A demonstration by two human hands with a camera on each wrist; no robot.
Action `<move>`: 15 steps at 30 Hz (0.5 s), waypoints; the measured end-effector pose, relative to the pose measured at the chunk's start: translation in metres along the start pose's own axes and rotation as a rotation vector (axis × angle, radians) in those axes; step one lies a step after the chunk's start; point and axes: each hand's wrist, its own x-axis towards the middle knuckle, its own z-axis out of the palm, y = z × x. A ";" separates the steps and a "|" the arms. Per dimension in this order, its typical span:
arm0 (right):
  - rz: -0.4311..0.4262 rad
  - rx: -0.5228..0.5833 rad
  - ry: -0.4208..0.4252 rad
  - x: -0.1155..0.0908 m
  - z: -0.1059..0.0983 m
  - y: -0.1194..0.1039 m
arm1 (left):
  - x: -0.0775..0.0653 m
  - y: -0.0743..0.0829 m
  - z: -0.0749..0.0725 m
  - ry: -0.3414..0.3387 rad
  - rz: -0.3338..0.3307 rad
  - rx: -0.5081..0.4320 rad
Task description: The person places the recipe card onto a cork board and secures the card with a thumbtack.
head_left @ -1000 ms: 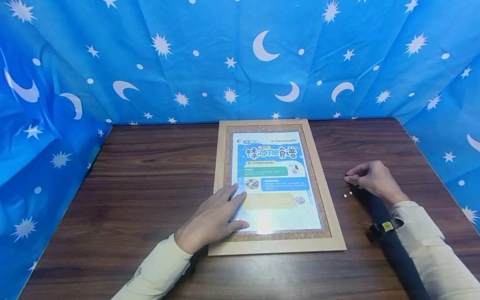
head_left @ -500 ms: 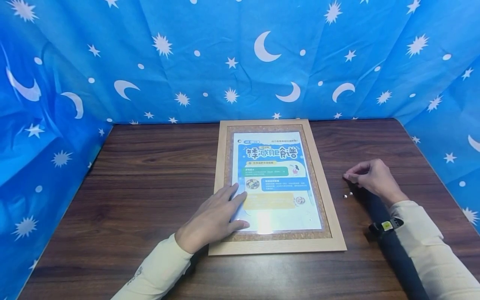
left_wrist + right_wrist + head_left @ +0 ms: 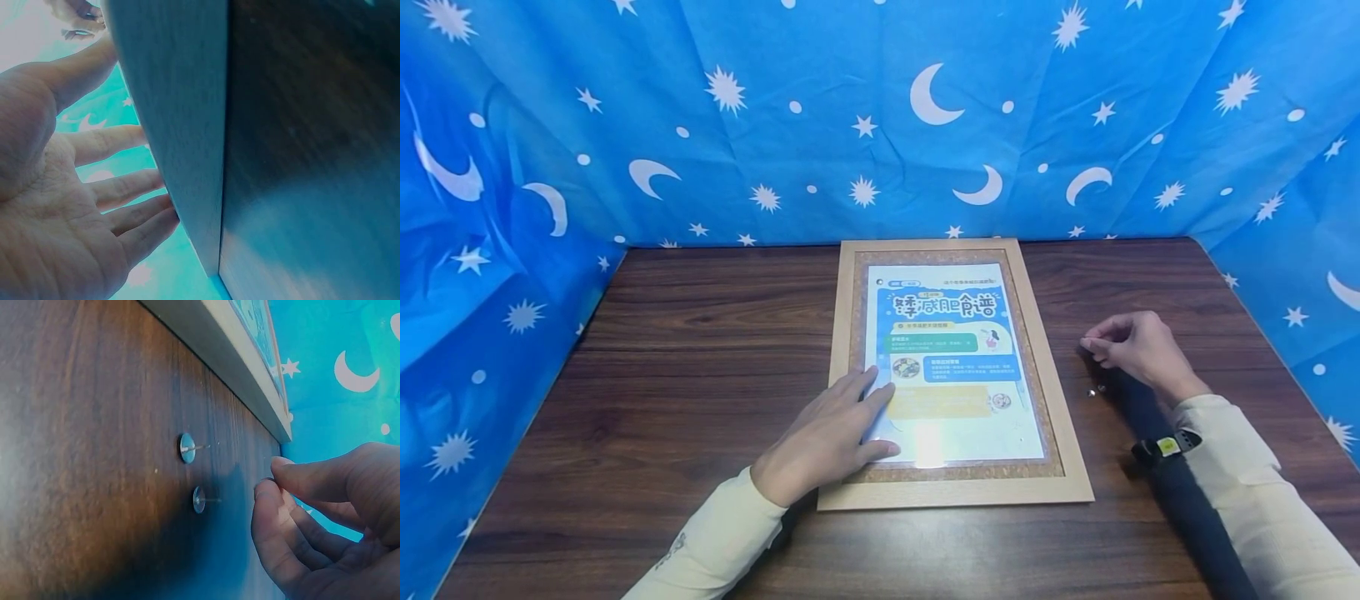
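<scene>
My left hand (image 3: 823,433) rests with fingers spread on the lower left edge of a printed sheet (image 3: 977,437), which lies on a wood-framed cork board (image 3: 957,492). In the left wrist view the fingers (image 3: 122,187) reach over the frame's side. To the right of the board, my right hand (image 3: 1150,358) pinches a thumbtack (image 3: 269,480) between thumb and forefinger, just above the table. Only a thin dark edge of it shows. Two silver thumbtacks (image 3: 187,449) lie point up on the wood nearby. A small shiny dot (image 3: 880,282) marks the sheet's upper left corner.
The dark wooden table (image 3: 700,350) carries the board near its middle. Blue cloth (image 3: 820,108) with moons and stars hangs behind the table and along both sides. A watch (image 3: 1168,447) sits on the right wrist.
My right hand has shifted slightly up and to the left, rising a little from the table with its fingertips pinched. The left hand stays where it was on the sheet.
</scene>
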 end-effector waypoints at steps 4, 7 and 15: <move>-0.005 -0.013 -0.004 0.001 0.001 -0.005 | 0.000 0.000 0.001 -0.002 -0.003 0.002; -0.013 -0.024 -0.005 0.002 0.003 -0.008 | 0.000 -0.001 0.001 -0.003 -0.005 0.002; -0.032 -0.055 -0.012 0.007 0.007 -0.016 | 0.000 0.000 0.001 -0.001 -0.004 0.007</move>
